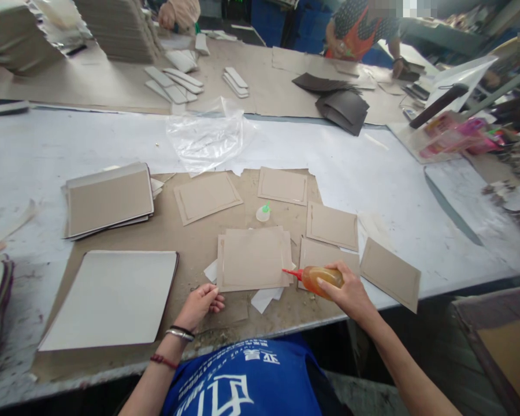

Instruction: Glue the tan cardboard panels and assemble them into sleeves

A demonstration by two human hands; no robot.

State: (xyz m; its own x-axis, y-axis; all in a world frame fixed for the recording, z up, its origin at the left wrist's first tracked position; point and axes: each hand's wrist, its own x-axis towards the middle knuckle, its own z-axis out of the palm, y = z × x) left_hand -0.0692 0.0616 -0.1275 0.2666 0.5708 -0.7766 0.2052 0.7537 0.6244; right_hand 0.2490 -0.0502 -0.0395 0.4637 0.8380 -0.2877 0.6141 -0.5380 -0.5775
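Note:
My right hand is wrapped round an amber glue bottle whose red nozzle points left at the lower right corner of a brown cardboard panel lying in front of me. My left hand rests on the table by that panel's lower left corner, fingers loosely curled, holding nothing. Several more cardboard panels lie spread around it on a brown paper sheet.
A stack of panels and a large white board lie at the left. A small cap and a clear plastic bag sit further back. Two other people work at the far side among dark covers and tall stacks.

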